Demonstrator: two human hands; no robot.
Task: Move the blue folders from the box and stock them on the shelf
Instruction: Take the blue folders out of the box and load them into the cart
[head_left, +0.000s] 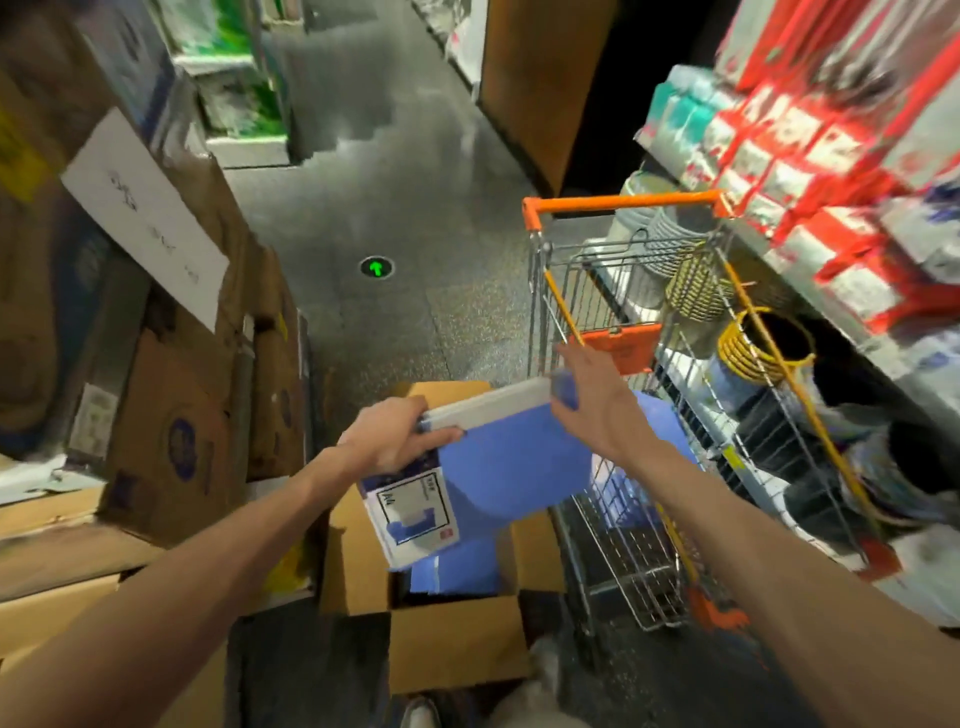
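The left hand (392, 441) grips the left end of a flat, smooth pack of blue plastic folders (514, 467), and the right hand (587, 400) clasps its right end. The pack hangs above the open brown cardboard box (452, 639) at 6 o'clock. Its white label (413, 512) reads "A4". An orange-handled wire trolley (623, 203) stands at 2 o'clock.

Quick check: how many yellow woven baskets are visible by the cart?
2. One striped basket shows behind the upper wire edge of the cart; one coiled yellow basket sits just right of it and lower. Blur may hide more.
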